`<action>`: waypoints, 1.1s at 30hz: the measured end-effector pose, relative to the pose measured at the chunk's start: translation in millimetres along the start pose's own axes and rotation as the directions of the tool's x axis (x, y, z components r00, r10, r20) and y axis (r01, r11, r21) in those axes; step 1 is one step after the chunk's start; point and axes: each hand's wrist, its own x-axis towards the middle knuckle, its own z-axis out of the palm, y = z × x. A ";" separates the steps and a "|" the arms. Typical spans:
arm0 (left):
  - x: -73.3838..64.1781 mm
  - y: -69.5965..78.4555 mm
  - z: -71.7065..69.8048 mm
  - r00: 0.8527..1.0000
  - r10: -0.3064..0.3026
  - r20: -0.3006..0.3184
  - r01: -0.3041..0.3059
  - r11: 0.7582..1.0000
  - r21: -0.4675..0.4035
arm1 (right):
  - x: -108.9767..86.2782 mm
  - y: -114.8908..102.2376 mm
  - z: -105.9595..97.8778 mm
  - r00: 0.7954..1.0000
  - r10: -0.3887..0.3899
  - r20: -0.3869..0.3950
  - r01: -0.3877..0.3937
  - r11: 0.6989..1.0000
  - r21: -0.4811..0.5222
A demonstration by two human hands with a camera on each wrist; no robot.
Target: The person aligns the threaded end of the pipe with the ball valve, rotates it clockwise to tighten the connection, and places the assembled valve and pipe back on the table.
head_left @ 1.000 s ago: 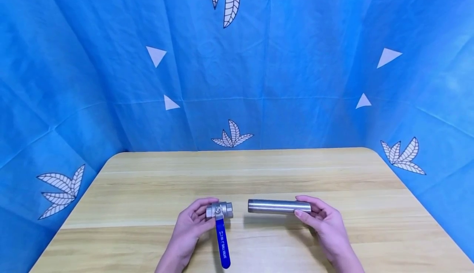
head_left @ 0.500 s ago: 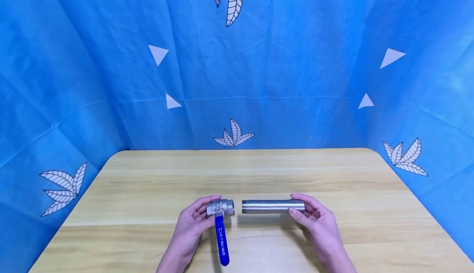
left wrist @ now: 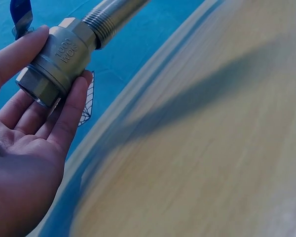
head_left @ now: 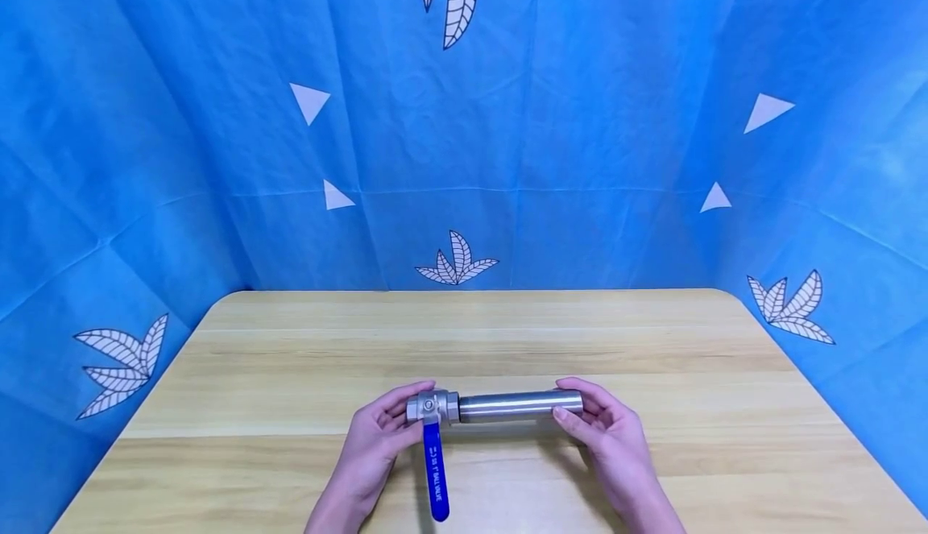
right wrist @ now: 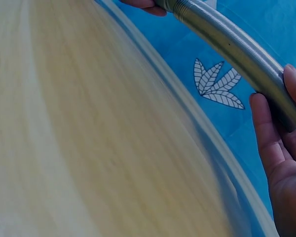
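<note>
Left hand (head_left: 371, 439) grips ball valve (head_left: 444, 408), right hand (head_left: 616, 439) grips pipe (head_left: 511, 407), ends meeting; looks like thread-starting step, next probably needs aligned twisting.

Blue curtain (head_left: 616, 115) behind wooden table (head_left: 507, 333)

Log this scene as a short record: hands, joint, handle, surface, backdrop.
Left hand: grips the metal ball valve
Right hand: holds the metal pipe by its right end
Joint: pipe's threaded end meets the valve, some threads showing
Handle: blue, pointing down in the head view
Surface: wooden table
Backdrop: blue cloth with white leaf prints
</note>
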 end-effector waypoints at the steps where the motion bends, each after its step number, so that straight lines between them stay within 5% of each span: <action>1: 0.1 -0.1 -0.2 1.000 0.001 -0.001 -0.001 1.000 -0.001 | -0.2 0.2 0.6 1.000 -0.004 -0.001 0.004 1.000 0.001; 33: 0.4 -2.4 -3.6 1.000 -0.003 0.027 0.003 1.000 0.017 | -1.0 4.7 3.6 0.993 -0.111 0.031 0.108 0.991 0.083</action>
